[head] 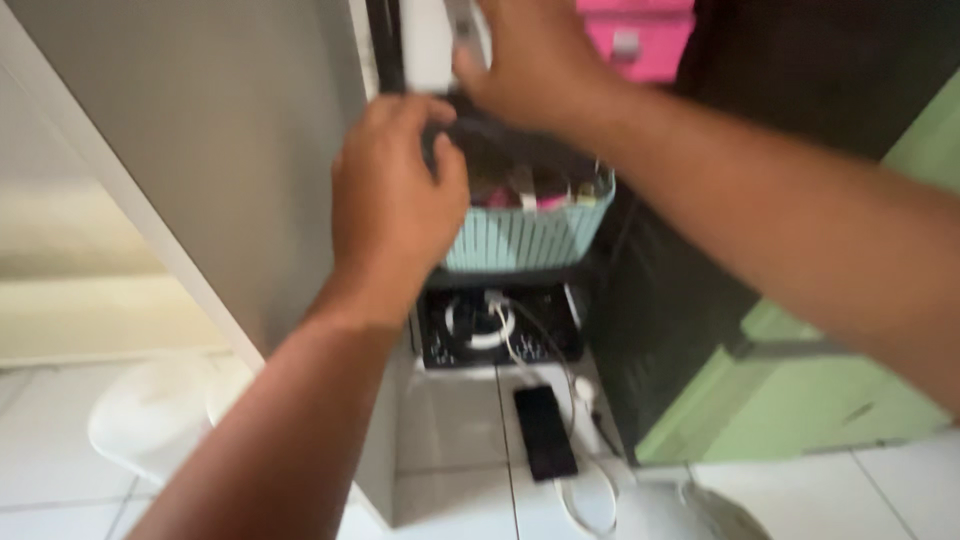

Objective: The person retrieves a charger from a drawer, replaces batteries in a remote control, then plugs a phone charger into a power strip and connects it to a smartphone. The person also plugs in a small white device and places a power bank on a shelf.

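a: two bare hands are up at the pale mint, ribbed plastic basket (528, 238) in the head view, the only view there is. the left hand (395, 195) curls at the basket's near left rim, fingers bent and close together over something dark; whether they truly pinch it i cannot tell through the blur.

b: and the right hand (530, 60)?

a: higher, above the basket, fingers spread and laid over a white oblong thing (432, 45) at the top edge. it looks like a loose cover, not a firm grip.

b: how would you handle it well from here?

a: my judgement: steady the basket with the left, since it sits on a raised ledge and could tip, and move the right slowly so nothing falls on what lies below.

b: what lies below?

a: a black tray (500, 328) with a coiled white cable (487, 322), and nearer, a black phone (545, 432) flat on the white tiled floor (450, 430). a grey wall panel (220, 150) stands left, a green cabinet (850, 400) right, a pink drawer box (640, 35) up top.
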